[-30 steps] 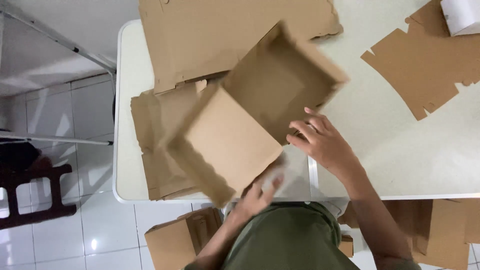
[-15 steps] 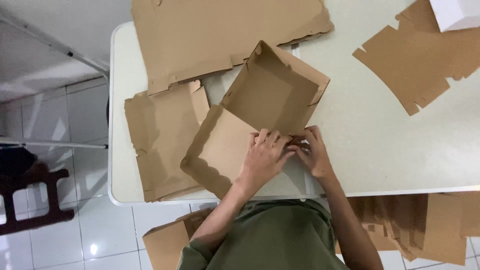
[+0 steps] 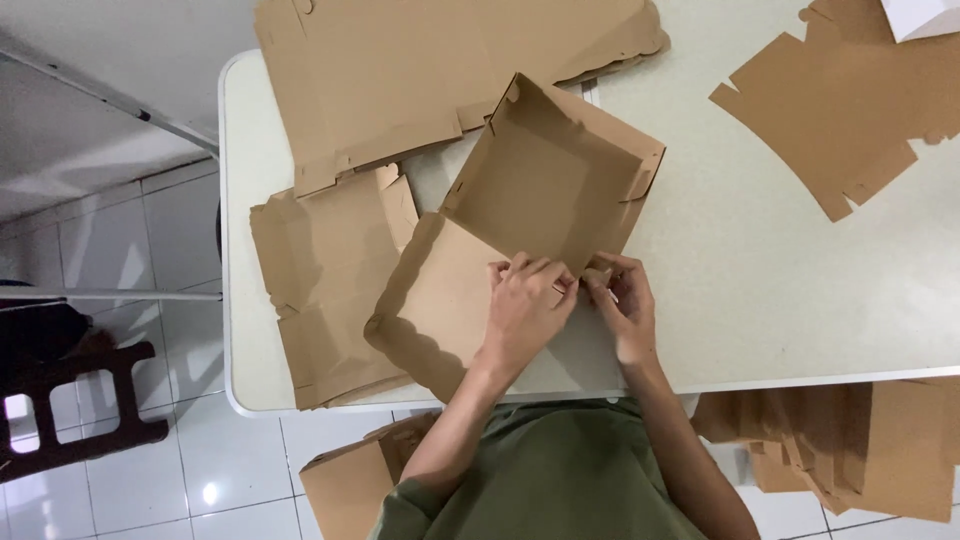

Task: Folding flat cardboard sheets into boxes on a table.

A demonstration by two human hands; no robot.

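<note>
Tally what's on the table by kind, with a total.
Folded box, held by both hands: 1
Flat cardboard blanks: 3, at top left, left, top right
White object, top right corner: 1
Total: 5

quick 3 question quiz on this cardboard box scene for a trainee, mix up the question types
1. True or false: both hands meet at the near corner of the half-folded cardboard box.
2. Multiple choice: where does the stack of flat cardboard blanks lie relative to the box? A) to the left of it on the table B) inside it C) on the floor
3. Fill in: the box's flat lid flap has a ____ edge.

Key
1. True: the left hand and right hand pinch the wall at that corner.
2. A
3. Scalloped (wavy)
</note>
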